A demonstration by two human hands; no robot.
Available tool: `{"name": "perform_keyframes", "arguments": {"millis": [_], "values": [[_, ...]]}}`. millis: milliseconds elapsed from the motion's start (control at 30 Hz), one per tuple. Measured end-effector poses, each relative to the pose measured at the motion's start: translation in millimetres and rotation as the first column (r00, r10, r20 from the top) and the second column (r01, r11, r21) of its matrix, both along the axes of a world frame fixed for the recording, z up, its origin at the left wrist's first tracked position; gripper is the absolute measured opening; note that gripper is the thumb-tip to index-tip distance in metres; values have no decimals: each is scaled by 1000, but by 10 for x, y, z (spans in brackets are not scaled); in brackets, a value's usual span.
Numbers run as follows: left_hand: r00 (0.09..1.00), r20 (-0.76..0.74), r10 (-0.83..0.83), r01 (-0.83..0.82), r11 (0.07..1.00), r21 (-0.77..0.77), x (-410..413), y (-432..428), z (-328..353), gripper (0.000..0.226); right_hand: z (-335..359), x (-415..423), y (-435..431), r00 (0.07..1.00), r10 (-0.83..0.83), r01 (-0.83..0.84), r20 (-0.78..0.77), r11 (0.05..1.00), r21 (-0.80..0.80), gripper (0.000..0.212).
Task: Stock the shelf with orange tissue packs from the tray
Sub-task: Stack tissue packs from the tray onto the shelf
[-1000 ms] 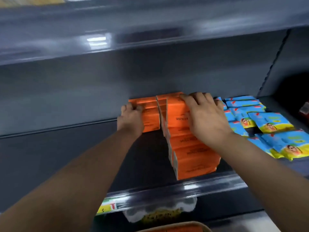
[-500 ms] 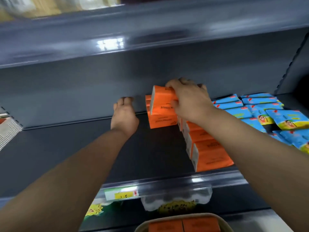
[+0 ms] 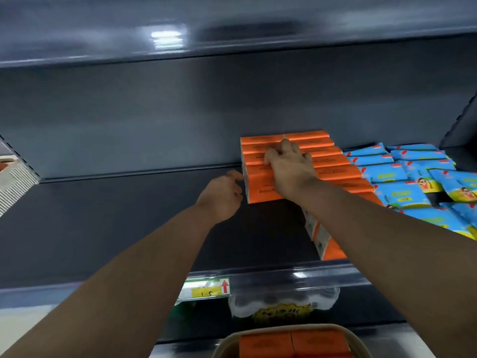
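Orange tissue packs (image 3: pixel 296 161) fill two shelf rows, right hand (image 3: pixel 289 166) seemingly pressing one down, left hand (image 3: pixel 222 195) loose beside them, more in tray (image 3: pixel 227 343) below.

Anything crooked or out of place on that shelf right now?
The orange tissue packs sit in tidy rows under the right hand. The blue packets beside them lie loosely overlapped and skewed. Nothing looks spilled or damaged.
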State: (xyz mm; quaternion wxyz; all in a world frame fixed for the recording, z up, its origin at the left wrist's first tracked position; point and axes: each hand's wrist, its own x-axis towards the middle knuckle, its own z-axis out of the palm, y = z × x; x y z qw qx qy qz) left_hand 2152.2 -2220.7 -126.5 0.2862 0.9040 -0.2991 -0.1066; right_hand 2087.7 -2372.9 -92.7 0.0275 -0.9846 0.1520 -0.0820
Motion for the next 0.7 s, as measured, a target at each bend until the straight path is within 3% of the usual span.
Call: {"name": "perform_keyframes", "arguments": {"millis": [300, 433, 600, 700], "values": [[999, 2, 49, -49, 998, -43, -16, -71, -40, 38, -96, 61, 25, 999, -38, 40, 30, 998, -42, 59], [997, 53, 61, -54, 990, -129, -221, 36, 53, 35, -70, -80, 51, 998, -9, 13, 61, 998, -66, 61], [971, 236, 41, 21, 967, -256, -685, 291, 213, 32, 46, -578, 330, 972, 86, -72, 217, 995, -72, 57], [964, 265, 21, 56, 958, -282, -1029, 474, 213, 35, -14, -1091, 555, 922, 176, -162, 345, 984, -68, 50]]}}
